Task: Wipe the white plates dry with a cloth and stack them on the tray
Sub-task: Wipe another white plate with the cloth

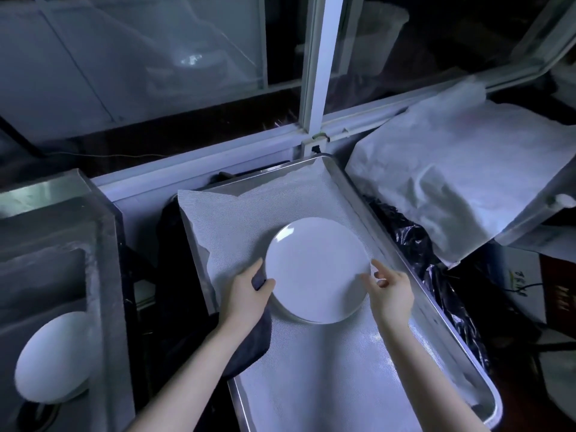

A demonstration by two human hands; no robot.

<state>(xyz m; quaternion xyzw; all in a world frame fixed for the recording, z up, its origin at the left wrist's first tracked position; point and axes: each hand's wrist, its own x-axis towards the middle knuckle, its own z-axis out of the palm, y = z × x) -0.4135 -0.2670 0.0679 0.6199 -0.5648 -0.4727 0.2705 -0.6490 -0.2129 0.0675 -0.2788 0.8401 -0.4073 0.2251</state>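
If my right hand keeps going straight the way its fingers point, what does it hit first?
Probably the top white plate: your right hand points up-left at its right rim, thumb seemingly touching it. Depth is unclear. Across the plate, your left hand grips the dark cloth.

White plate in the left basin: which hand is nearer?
Left. The left hand, gripping the dark cloth, sits right of the basin plate, at the tray plate's left edge; the right hand is farther right, at its right edge.
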